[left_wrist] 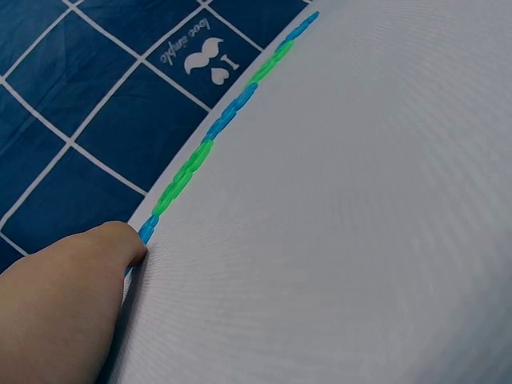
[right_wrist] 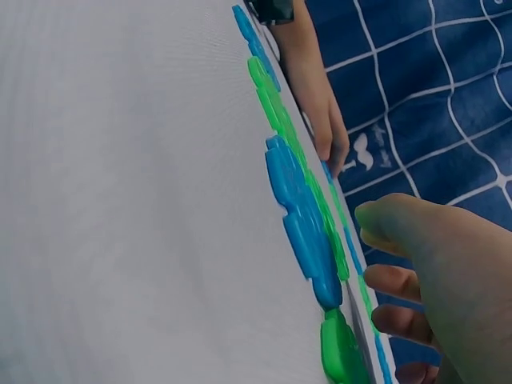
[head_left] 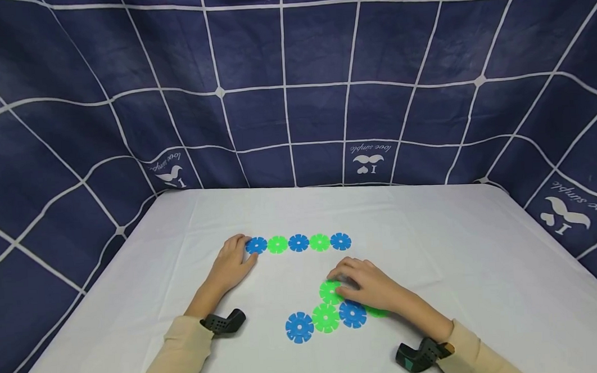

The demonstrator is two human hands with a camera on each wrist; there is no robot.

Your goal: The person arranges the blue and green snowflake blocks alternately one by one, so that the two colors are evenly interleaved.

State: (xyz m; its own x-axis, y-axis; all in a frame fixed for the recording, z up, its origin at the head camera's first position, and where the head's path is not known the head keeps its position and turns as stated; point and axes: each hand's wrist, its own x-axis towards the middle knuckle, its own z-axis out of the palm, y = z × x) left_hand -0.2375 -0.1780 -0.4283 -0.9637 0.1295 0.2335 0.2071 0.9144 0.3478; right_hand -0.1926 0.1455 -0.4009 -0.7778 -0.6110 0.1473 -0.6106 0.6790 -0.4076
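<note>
Beige sleeves come in at the near edge, each with a black wrist camera strapped just past the cuff, probably slung low so that it watches the fingers at work. On the white tablecloth lie notched plastic discs in two groups. Farther off runs a straight row of five, blue, green, blue, green, blue, edge to edge; the alternating colours suggest someone chose that order on purpose.

At the row's left end, the left hand rests against the outermost blue disc, thumb and fingers parted around its near side. I'd judge it is there to steady or true up the line, since the disc lies flat.

Nearer the person sits a looser cluster: a blue disc at the left, a green disc beside it, another blue disc next along, an upper green disc above those two, and one more green disc partly hidden under the arm. The right hand arches over the upper one, thumb and fingers spread and loosely bent, gripping nothing; whether a fingertip touches it, I can't tell. Behind hangs a navy grid-printed curtain, perhaps put up as a plain backdrop.
</note>
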